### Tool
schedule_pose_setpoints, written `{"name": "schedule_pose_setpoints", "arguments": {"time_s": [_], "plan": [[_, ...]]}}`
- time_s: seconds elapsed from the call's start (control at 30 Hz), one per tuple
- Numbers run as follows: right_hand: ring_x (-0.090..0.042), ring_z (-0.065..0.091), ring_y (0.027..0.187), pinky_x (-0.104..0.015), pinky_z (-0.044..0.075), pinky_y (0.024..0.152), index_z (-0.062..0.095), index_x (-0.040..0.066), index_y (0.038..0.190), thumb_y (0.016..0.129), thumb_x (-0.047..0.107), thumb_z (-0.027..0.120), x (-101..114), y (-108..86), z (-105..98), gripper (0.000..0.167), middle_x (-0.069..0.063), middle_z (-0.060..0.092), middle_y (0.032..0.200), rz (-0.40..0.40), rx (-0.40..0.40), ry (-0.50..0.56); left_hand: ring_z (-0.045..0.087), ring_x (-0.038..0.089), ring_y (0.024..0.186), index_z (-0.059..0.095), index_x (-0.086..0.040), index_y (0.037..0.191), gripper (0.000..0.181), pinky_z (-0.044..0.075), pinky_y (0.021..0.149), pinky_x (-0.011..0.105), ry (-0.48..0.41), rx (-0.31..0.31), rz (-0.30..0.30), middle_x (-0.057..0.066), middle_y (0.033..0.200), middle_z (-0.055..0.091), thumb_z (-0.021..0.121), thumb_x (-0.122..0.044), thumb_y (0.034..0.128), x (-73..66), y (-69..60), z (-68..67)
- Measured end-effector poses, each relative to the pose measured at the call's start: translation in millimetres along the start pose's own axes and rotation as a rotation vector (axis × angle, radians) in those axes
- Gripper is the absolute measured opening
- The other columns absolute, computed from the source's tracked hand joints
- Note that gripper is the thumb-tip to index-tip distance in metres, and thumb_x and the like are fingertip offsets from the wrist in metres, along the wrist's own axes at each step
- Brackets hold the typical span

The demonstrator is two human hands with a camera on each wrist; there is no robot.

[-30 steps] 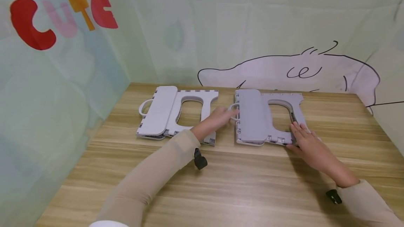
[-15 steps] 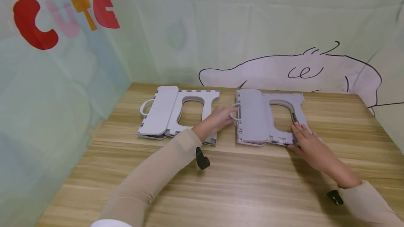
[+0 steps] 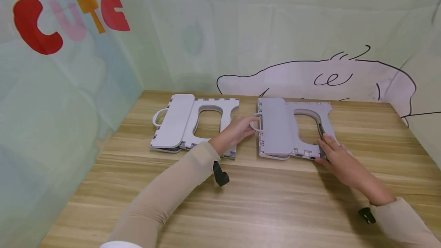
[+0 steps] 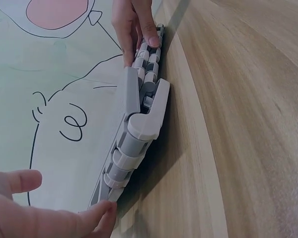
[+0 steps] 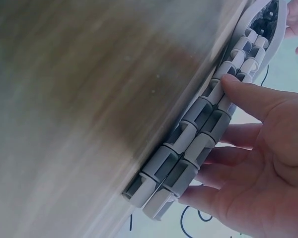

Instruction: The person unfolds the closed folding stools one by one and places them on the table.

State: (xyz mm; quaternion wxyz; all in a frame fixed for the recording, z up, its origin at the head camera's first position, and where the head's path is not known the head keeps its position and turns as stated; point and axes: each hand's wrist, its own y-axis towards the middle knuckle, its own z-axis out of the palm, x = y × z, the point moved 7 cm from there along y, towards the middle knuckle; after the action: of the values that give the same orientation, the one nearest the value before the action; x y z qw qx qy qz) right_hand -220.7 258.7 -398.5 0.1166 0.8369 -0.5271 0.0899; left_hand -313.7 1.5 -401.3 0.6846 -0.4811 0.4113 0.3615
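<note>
A folded grey plastic stool (image 3: 275, 125) lies flat on the wooden table, a white one (image 3: 173, 121) of the same shape to its left. My left hand (image 3: 237, 129) touches the grey stool's loop handle (image 3: 253, 126) with its fingertips; in the left wrist view the thumb (image 4: 25, 181) stands apart from the stool. At the stool's right front corner, my right hand (image 3: 342, 162) grips the hinged edge (image 5: 188, 126), thumb (image 5: 243, 96) along its side and fingers over the upper face. The fingertips are partly hidden in the right wrist view.
The wooden table (image 3: 262, 206) reaches back to a printed cloth wall (image 3: 275, 30) with a line drawing. Coloured letters (image 3: 36, 30) show on the cloth at the left. My left forearm (image 3: 165, 190) passes in front of the white stool.
Over the last second, my left fingers have shifted slightly at the loop handle. Both stools stay in place, and my right hand remains at the same corner.
</note>
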Motion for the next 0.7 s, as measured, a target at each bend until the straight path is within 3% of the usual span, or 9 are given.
{"name": "schedule_pose_setpoints", "arguments": {"time_s": [0.4, 0.7], "plan": [[-0.062, 0.029, 0.132, -0.076, 0.028, 0.099, 0.042, -0.021, 0.136, 0.093, 0.01, 0.07, -0.6, -0.2, -2.1, 0.06, -0.046, 0.029, 0.144, -0.001, 0.001, 0.022, 0.048, 0.035, 0.133, 0.05, 0.009, 0.138, 0.042, 0.044, 0.106, 0.035, -0.084, -0.004, -0.013, 0.027, 0.145, 0.044, 0.057, -0.008, 0.0997, -3.9, -3.7, 0.7], [-0.061, 0.024, 0.135, -0.075, 0.023, 0.103, 0.039, -0.021, 0.139, 0.095, 0.011, 0.068, -5.9, -0.8, -5.0, 0.062, -0.046, 0.023, 0.147, 0.008, 0.028, 0.107, 0.044, 0.038, 0.134, 0.048, 0.012, 0.136, 0.04, 0.044, 0.107, 0.036, -0.15, -0.005, 0.029, 0.03, 0.145, 0.04, 0.055, -0.005, 0.1001, -15.4, -9.3, 2.8]]}}
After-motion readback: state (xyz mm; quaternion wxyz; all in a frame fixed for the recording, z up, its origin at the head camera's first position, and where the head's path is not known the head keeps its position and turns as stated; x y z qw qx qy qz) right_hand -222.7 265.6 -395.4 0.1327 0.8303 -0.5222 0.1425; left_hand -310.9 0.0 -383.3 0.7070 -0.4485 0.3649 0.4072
